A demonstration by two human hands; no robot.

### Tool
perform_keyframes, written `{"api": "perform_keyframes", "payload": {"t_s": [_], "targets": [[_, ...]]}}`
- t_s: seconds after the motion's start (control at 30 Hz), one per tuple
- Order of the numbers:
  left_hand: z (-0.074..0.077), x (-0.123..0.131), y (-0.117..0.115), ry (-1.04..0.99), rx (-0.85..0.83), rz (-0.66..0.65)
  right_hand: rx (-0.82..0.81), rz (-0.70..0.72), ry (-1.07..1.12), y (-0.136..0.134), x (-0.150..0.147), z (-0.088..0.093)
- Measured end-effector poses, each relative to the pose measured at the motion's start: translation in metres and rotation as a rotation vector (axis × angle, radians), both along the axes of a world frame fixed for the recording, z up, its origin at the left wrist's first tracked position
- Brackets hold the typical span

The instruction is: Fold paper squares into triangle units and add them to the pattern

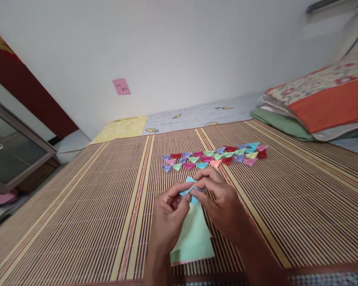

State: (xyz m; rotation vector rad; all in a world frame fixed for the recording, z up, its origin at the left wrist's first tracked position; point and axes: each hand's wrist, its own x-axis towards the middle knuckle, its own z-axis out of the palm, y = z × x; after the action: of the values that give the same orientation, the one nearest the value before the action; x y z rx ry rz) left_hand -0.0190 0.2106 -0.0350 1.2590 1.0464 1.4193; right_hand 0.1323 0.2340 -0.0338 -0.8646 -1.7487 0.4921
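White wall (179, 51) bears one pink note (121, 86). Striped mat (77, 222) overlies patterned sheeting (193, 117); folded bedding (334, 105) lies stacked at right. Framed glass panel (14, 147) stands at left.

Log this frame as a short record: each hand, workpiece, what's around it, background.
left hand: fingers and thumb pinching the light blue paper
right hand: fingers and thumb on the same paper, meeting the left
workpiece: light blue paper, partly hidden by fingers; exact fold unclear
near the hands: pale green paper, lying closer to the wearer
beyond the hands: small multicoloured paper triangles in rough rows
surface: striped mat
wall: pink note, writing unreadable
right side: stacked folded fabrics
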Motion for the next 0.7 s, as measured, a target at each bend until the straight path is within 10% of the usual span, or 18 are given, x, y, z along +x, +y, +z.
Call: {"api": "perform_keyframes", "payload": {"t_s": [0.7], "targets": [[-0.007,-0.005,0.004,-0.039,-0.052,0.108,0.041,0.065,-0.005,0.0,-0.006,-0.004]]}}
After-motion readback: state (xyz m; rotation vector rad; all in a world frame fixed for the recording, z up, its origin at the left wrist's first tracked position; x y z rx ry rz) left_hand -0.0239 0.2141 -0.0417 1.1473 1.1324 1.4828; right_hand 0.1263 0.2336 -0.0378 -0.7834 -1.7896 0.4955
